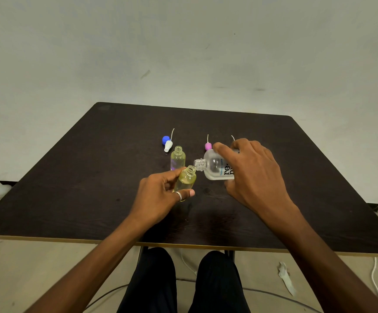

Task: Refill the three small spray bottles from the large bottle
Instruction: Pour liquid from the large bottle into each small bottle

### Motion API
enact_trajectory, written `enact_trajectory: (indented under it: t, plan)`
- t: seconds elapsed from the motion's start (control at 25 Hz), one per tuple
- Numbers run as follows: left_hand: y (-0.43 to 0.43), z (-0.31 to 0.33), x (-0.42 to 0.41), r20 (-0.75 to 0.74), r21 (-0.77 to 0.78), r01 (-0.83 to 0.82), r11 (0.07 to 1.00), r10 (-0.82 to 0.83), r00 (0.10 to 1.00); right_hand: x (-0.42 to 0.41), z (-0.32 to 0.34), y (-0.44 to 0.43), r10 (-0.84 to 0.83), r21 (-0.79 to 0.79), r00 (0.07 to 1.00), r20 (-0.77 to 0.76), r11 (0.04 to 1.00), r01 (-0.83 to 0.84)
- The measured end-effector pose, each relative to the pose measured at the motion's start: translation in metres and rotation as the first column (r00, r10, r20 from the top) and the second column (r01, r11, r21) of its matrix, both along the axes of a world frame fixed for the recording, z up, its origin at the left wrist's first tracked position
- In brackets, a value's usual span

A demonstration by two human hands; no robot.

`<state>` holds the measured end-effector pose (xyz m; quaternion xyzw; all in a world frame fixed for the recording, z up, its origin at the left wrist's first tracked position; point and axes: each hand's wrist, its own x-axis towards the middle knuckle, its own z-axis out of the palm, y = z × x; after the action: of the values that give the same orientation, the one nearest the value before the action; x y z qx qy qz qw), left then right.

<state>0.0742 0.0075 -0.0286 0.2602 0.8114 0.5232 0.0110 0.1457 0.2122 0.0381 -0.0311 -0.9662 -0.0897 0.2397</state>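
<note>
My right hand point(252, 175) grips the large frosted bottle point(214, 166), tipped on its side with its open neck pointing left. Its mouth touches the open mouth of a small yellowish spray bottle point(187, 179), which my left hand point(161, 195) holds tilted just above the table. A second small uncapped bottle point(178, 157) stands upright behind them. I see no third small bottle; my right hand may hide it. A blue spray cap point(166, 139), a white cap point(168, 146) and a pink spray cap point(208, 145) lie at the back, their thin tubes sticking up.
The dark brown table point(93, 177) stands against a pale wall. Another thin tube point(232, 138) pokes up behind my right hand. My knees are under the near edge, with cables and a scrap of paper point(286, 277) on the floor.
</note>
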Motion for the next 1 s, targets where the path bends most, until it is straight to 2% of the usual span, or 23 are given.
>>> enact_trajectory:
  t: [1.0]
  plan:
    - [0.0016, 0.0059, 0.0084, 0.069, 0.04, -0.01, 0.999, 0.007, 0.998, 0.0006, 0.0009, -0.0017, 0.006, 0.001, 1.0, -0.006, 1.0, -0.006]
